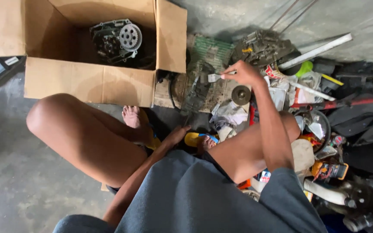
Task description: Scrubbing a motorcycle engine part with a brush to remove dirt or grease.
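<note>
On the grey concrete floor [14, 190] (parts-strewn), right hand [243, 72] fingers pinch a small metal tool [214, 77].

One cardboard box [87, 82] sits open, and inside it one engine part [117, 41] carrying one toothed sprocket [131, 37]. Two hands are up: the right hand [243, 72] and the left hand [175, 136]. Two bare feet, one [132, 116] and another [207, 142]. One round metal disc [241, 95]. One long white bar [316, 51]. The loose parts heaped on the right are too tangled to count.
</note>
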